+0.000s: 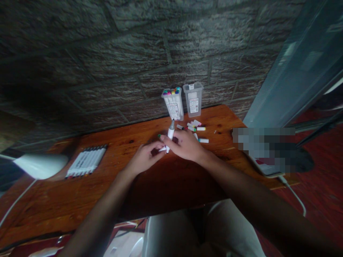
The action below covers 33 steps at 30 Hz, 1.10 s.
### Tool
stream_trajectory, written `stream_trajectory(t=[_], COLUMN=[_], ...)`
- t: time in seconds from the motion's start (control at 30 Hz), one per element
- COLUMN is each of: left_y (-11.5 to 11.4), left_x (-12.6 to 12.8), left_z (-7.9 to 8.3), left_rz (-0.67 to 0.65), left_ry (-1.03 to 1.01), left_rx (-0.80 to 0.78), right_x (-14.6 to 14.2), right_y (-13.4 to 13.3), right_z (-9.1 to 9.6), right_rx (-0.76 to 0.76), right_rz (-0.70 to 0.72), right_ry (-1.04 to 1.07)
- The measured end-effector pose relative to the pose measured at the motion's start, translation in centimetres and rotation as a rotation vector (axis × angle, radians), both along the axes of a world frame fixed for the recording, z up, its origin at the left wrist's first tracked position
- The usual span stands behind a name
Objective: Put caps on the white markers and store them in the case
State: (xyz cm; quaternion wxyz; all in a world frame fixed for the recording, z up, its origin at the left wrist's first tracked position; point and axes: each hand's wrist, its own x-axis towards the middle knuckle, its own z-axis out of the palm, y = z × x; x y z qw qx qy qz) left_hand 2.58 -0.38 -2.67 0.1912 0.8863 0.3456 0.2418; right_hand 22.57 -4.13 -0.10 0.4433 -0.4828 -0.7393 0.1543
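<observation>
My right hand (186, 144) is closed around a white marker (170, 135), which stands nearly upright with its grey, dark-tipped end on top. Close beside it, the fingers of my left hand (146, 157) pinch a small white piece that looks like a marker cap (162, 149), near the marker's lower end. A small green-ended piece (159, 136) shows just behind my fingers, partly hidden. Behind my right hand, several loose marker caps (200, 129) with coloured ends lie scattered on the wooden table (128, 139).
Against the stone wall stand a clear case (174, 109) full of markers and a second clear case (193, 103) without visible markers. A row of markers (87, 160) lies at left beside a white lamp (41, 166). A cabled, partly pixelated device (268, 169) sits at the right edge.
</observation>
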Motion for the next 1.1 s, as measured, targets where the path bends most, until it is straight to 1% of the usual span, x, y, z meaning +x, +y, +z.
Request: stream_trajectory(t=[0.27,0.6,1.1], left_y=[-0.04,-0.2,-0.2], left_x=[-0.05,0.19,0.22], left_z=[0.18,0.38,0.38], left_rz=[-0.006,-0.006,-0.011], left_ry=[0.019,0.019,0.013], left_rx=[0.018,0.015,0.02], right_x=[-0.02,-0.01,-0.07], right_y=[0.05,0.0,-0.07], right_z=[-0.13,0.06,0.09], right_rx=[0.031,0.017,0.01], right_rz=[-0.007,0.003,0.007], right_ry=[0.007,-0.048,-0.052])
